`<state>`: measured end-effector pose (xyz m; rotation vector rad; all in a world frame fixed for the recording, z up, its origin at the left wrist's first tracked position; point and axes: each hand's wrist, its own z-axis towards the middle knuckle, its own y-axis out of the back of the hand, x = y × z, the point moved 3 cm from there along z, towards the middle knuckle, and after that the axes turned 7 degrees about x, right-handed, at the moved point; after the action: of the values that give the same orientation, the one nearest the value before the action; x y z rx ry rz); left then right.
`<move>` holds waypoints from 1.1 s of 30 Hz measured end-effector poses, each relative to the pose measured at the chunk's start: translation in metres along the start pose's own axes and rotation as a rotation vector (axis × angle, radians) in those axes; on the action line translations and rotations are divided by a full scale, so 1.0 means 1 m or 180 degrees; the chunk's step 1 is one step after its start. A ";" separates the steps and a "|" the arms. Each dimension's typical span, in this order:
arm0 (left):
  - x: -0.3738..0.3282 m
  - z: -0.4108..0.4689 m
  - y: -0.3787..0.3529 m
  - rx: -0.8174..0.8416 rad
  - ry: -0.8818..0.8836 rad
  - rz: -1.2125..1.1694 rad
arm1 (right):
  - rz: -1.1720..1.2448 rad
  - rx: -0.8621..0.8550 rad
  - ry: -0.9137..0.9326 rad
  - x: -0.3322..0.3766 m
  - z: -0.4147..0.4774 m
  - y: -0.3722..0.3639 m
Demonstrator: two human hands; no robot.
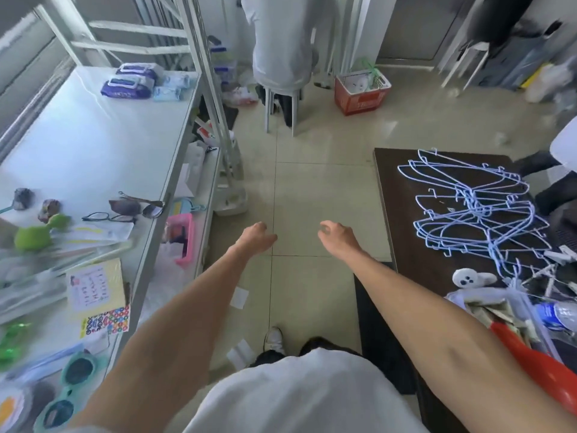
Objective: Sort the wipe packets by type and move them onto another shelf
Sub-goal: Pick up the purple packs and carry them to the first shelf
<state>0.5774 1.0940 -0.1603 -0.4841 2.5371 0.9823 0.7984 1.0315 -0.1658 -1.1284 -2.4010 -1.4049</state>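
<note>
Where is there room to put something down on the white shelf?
The middle of the white shelf is bare, between the wipe packets at the far end and the glasses nearer you. The near end is crowded: green toy, stickers, sunglasses.

aisle floor [318, 170] open | shelf [93, 132] left | hanger table [406, 195] right

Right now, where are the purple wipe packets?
Head view: the purple wipe packets lie at the far end of the left white shelf, beside pale blue packets.
</note>
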 end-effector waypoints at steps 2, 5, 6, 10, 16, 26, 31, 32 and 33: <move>-0.012 0.020 0.017 0.0039 0.0017 -0.0048 | -0.0011 0.0061 -0.0010 0.011 0.026 0.009; -0.022 0.059 0.041 0.0101 0.0024 -0.0128 | -0.0038 0.0147 0.0002 0.026 0.068 0.021; -0.023 0.074 0.048 0.0110 0.0022 -0.0151 | -0.0037 0.0192 0.0015 0.030 0.084 0.025; -0.036 0.126 0.079 0.0044 0.0072 -0.0236 | -0.0079 0.0416 0.0120 0.054 0.148 0.039; -0.065 0.189 0.146 -0.0315 0.0160 -0.0842 | -0.0196 0.0669 0.0438 0.121 0.269 0.072; -0.077 0.231 0.236 -0.1028 0.0721 -0.1462 | -0.0553 0.1103 0.1223 0.264 0.381 0.094; -0.039 0.245 0.269 -0.1363 0.1116 -0.1896 | -0.0810 0.1529 0.1531 0.325 0.410 0.063; -0.031 0.251 0.277 -0.1417 0.1169 -0.1960 | -0.0859 0.1574 0.1585 0.337 0.417 0.060; -0.024 0.257 0.285 -0.1479 0.1208 -0.2020 | -0.0899 0.1614 0.1632 0.349 0.423 0.057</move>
<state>0.5289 1.4755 -0.1649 -1.6203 2.1630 1.2910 0.6902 1.5711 -0.2000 -0.2755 -2.3670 -0.9016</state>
